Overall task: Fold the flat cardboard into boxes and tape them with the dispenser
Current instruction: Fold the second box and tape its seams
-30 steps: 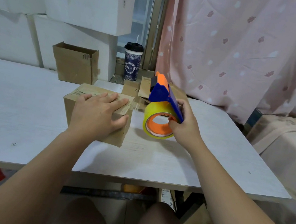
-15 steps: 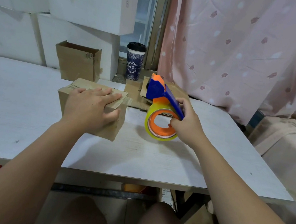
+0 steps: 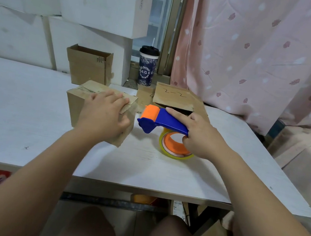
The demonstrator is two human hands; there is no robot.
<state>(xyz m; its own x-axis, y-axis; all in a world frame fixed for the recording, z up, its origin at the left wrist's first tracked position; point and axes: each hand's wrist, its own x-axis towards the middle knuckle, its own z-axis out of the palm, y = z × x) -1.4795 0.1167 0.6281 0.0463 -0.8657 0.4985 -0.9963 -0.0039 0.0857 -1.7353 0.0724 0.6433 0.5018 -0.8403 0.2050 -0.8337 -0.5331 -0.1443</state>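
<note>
The left grip (image 3: 104, 118) presses flat-fingered on the box (image 3: 75, 103), hiding its top seam. At its 3 o'clock, the right grip (image 3: 201, 137) clasps the tape dispenser (image 3: 168, 119), half covering the roll (image 3: 174, 147).

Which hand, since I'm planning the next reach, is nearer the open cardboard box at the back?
Left. The left hand presses the closed box just in front of the open box; the right hand grips the tape dispenser farther right.
</note>
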